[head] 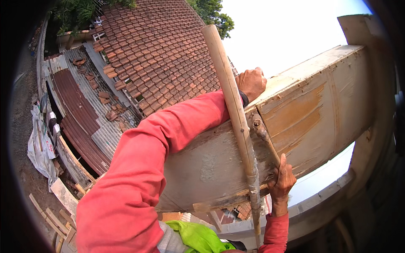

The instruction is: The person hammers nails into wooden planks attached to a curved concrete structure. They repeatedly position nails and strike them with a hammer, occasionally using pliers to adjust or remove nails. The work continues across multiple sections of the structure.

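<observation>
My right hand [282, 180] grips the wooden handle of a hammer [269, 144], low on the face of a plywood formwork panel [294, 117]. The hammer's head is uppermost, by an upright joint in the panel. At the panel's top edge is my left hand [251, 83], its fingers curled and partly hidden, so what it holds is unclear. My left forearm passes behind an upright bamboo pole [242, 126], which stands in front of the panel. A wooden batten [221, 202] runs along the panel's lower edge.
A clay tile roof [158, 53] slopes beyond the panel. Below it lies a rusty corrugated metal roof [79, 98] with broken tiles on it. Loose timber pieces [53, 218] are at lower left, far beneath me. Another beam [322, 196] curves along the lower right.
</observation>
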`<action>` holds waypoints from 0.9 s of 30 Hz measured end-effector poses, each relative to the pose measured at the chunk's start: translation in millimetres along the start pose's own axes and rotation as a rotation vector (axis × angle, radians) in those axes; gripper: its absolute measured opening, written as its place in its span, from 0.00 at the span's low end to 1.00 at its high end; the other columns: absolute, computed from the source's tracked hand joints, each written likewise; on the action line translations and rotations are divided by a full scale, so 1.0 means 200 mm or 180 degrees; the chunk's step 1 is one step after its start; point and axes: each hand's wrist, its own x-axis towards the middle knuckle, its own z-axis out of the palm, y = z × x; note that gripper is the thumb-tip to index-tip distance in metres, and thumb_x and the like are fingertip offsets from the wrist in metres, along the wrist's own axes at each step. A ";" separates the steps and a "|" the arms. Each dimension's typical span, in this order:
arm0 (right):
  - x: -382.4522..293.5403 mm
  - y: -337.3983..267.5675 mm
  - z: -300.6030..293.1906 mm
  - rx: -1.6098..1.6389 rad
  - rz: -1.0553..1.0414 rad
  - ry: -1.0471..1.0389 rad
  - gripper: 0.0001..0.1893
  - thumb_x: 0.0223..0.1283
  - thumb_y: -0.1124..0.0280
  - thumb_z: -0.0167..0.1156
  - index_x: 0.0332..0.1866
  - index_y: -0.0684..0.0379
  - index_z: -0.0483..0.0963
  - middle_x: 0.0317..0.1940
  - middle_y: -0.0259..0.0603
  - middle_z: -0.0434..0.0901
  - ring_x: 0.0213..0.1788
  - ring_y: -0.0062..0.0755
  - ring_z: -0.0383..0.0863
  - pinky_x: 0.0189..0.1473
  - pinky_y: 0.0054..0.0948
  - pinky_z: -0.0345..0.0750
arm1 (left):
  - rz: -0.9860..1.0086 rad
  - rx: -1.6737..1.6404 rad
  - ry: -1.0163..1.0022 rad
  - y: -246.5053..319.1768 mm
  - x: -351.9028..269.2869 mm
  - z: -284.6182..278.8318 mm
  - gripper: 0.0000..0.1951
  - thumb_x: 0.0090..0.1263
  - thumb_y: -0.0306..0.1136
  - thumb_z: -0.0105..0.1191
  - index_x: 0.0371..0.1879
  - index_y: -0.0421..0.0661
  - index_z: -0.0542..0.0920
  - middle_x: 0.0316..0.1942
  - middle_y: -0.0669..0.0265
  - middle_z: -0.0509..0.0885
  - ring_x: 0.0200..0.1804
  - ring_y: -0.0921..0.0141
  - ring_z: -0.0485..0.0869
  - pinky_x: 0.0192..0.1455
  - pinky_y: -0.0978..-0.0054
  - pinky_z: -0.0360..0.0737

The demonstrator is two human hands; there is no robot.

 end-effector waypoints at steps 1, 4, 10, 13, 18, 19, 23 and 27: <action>0.00 0.00 -0.01 0.0065 -0.0045 0.0055 0.31 0.66 0.83 0.61 0.76 0.62 0.70 0.38 0.49 0.81 0.31 0.47 0.81 0.29 0.41 0.76 | -0.0024 0.0011 -0.0028 0.01 0.01 0.02 0.13 0.71 0.38 0.52 0.43 0.48 0.89 0.37 0.49 0.92 0.44 0.48 0.91 0.53 0.47 0.84; -0.02 -0.05 0.00 0.0204 -0.0194 0.0703 0.31 0.67 0.81 0.61 0.76 0.62 0.71 0.35 0.46 0.79 0.30 0.46 0.80 0.29 0.40 0.76 | 0.0006 0.0019 0.0023 0.00 0.04 0.02 0.13 0.71 0.38 0.52 0.43 0.48 0.89 0.37 0.49 0.92 0.44 0.48 0.91 0.54 0.47 0.84; 0.04 -0.07 0.01 0.0157 -0.0013 0.0140 0.35 0.57 0.86 0.58 0.75 0.64 0.69 0.33 0.46 0.77 0.28 0.44 0.79 0.27 0.39 0.75 | -0.0001 0.0147 -0.0033 0.00 0.00 0.02 0.13 0.71 0.38 0.52 0.43 0.48 0.89 0.37 0.50 0.92 0.43 0.48 0.91 0.53 0.47 0.84; 0.01 -0.03 0.05 0.0155 -0.0354 0.0903 0.37 0.55 0.88 0.57 0.76 0.65 0.71 0.32 0.43 0.77 0.28 0.41 0.79 0.27 0.39 0.74 | 0.0036 0.0088 0.0089 0.00 0.06 0.03 0.13 0.71 0.39 0.52 0.43 0.48 0.88 0.37 0.50 0.92 0.43 0.48 0.91 0.52 0.47 0.84; 0.09 -0.07 -0.02 0.0242 -0.0140 0.0221 0.35 0.60 0.83 0.63 0.76 0.66 0.68 0.33 0.46 0.79 0.26 0.45 0.78 0.25 0.41 0.73 | 0.0013 0.0007 0.0012 0.00 0.03 0.02 0.14 0.71 0.39 0.51 0.44 0.47 0.89 0.37 0.49 0.91 0.44 0.49 0.91 0.54 0.48 0.84; 0.05 -0.06 -0.02 0.0436 -0.0171 0.0417 0.34 0.61 0.83 0.62 0.76 0.66 0.69 0.33 0.45 0.79 0.26 0.45 0.78 0.25 0.40 0.73 | 0.0007 0.0032 0.0000 0.00 0.03 0.03 0.14 0.71 0.39 0.51 0.43 0.47 0.89 0.37 0.50 0.91 0.44 0.49 0.91 0.54 0.48 0.84; 0.02 -0.04 0.04 0.0299 -0.0200 0.0456 0.32 0.62 0.80 0.64 0.74 0.66 0.71 0.32 0.46 0.79 0.27 0.45 0.78 0.26 0.40 0.74 | 0.0006 0.0044 0.0024 -0.01 0.02 0.02 0.14 0.71 0.39 0.51 0.44 0.47 0.88 0.36 0.49 0.91 0.44 0.49 0.91 0.54 0.48 0.84; 0.07 -0.06 -0.03 0.0362 -0.0060 0.0403 0.36 0.59 0.83 0.63 0.76 0.66 0.68 0.31 0.46 0.79 0.27 0.46 0.78 0.26 0.41 0.74 | 0.0013 0.0051 0.0016 0.00 0.03 0.02 0.14 0.71 0.38 0.51 0.44 0.47 0.89 0.36 0.49 0.92 0.44 0.49 0.91 0.54 0.47 0.84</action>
